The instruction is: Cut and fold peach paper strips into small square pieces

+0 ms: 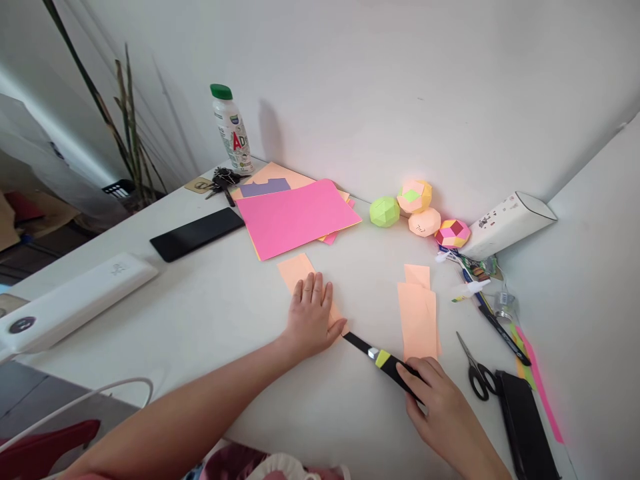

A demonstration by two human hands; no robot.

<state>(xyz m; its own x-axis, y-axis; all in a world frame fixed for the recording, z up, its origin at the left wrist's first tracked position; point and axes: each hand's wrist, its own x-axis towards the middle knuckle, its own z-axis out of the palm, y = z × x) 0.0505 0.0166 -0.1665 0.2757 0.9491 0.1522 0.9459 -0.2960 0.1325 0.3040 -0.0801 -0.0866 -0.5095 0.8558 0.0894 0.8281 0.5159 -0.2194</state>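
Observation:
Flat on a strip of peach paper (295,268) lies my left hand (313,313), its fingers stretched out and pressing the strip to the white table (215,313). My right hand (440,403) is wrapped round the black and yellow handle of a utility knife (383,360). The knife's dark blade is extended toward the left, and its tip is at the strip's near end, close to my left thumb. Just beyond my right hand is a small pile of peach paper pieces (418,320). Part of the strip is hidden under my left hand.
Pink sheets (300,217), a black phone (197,233), keys (225,179) and a bottle (233,130) lie or stand toward the back. Several paper polyhedra (385,211) sit by the wall. Scissors (477,373) and a black case (527,427) are at right; a white device (80,300) is at left.

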